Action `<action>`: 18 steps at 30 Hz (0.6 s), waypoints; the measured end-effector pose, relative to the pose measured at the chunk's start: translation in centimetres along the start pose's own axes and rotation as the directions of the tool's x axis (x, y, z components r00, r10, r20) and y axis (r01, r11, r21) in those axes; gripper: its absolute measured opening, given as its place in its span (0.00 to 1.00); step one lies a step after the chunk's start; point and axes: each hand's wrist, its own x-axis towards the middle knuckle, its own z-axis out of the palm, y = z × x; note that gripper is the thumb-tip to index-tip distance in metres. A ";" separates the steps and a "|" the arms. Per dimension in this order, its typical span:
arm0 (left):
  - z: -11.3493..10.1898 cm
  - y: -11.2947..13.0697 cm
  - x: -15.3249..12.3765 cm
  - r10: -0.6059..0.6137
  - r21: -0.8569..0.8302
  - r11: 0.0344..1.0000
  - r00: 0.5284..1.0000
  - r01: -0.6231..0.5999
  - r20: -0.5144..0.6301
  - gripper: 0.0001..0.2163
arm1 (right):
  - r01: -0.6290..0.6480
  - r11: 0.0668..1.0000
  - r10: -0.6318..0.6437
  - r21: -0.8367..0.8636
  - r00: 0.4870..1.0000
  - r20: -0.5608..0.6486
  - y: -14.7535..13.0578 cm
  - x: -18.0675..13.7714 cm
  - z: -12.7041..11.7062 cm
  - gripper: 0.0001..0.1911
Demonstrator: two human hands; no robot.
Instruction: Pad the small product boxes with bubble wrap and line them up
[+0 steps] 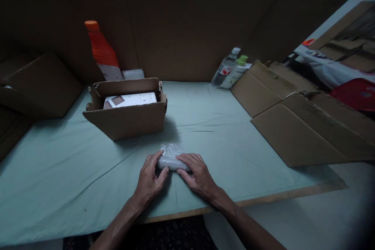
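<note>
The fingers of the left hand [149, 175] and right hand [200, 175] are closed on the bubble-wrap bundle [170, 163] near the tabletop [222, 144] front edge; uneven pressure could skew the roll or loosen its flap [173, 148].

A red label [226, 69] with white marks is showing on the clear bottle [220, 78], and dark print is running across the white bottle [233, 78] beside it, both coming out too small and blurred to read. The white box [137, 99] is bearing tiny print, and the red bottle [103, 50] is wearing a white label [109, 72], neither giving a legible word or number.
</note>
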 end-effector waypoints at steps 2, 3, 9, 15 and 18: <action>0.1 -0.2 -0.1 -0.062 -0.019 0.998 0.998 0.062 -0.017 0.22 | 0.000 1.000 -0.001 -0.010 0.999 -0.039 0.1 0.0 0.1 0.19; 0.2 -0.3 -0.1 -0.084 -0.029 0.996 0.996 0.083 -0.021 0.22 | 0.002 1.000 -0.003 -0.013 0.999 -0.052 0.1 0.0 0.1 0.20; 0.3 -0.7 -0.2 -0.061 -0.058 0.997 0.998 0.060 -0.014 0.23 | -0.064 0.996 0.063 0.055 0.998 0.012 0.2 0.3 0.0 0.15; 0.1 -0.7 -0.3 -0.008 -0.014 1.000 1.000 0.008 -0.022 0.27 | -0.150 0.984 0.145 0.091 0.988 0.061 -0.4 0.8 -0.1 0.16; -0.1 -0.7 -0.1 0.088 0.002 0.996 0.996 -0.088 -0.012 0.19 | -0.094 0.994 0.090 0.048 0.994 0.066 -0.5 0.7 0.0 0.16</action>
